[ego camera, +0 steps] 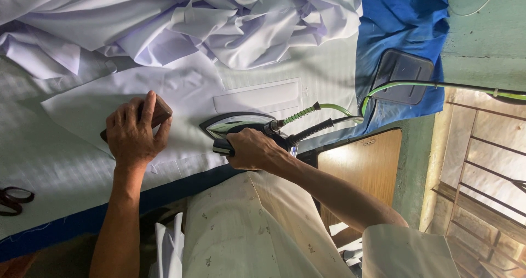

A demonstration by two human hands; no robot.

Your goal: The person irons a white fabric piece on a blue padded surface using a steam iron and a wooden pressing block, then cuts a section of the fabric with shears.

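My right hand [253, 149] is wrapped tight around the handle of the iron [241, 125], fingers pressed together. The iron stands flat on the white cloth [181, 97], just below a small white strip [257, 97]. From its back two hoses [307, 119] run right, toward a grey pad [402, 76] on the blue cover [400, 20].

My left hand [134, 132] grips a brown wooden block [160, 112] and holds it down on the same cloth, well apart from the iron. Above both I see a crumpled heap of white fabric [246, 20]. Scissors [13, 199] lie at the far left edge.
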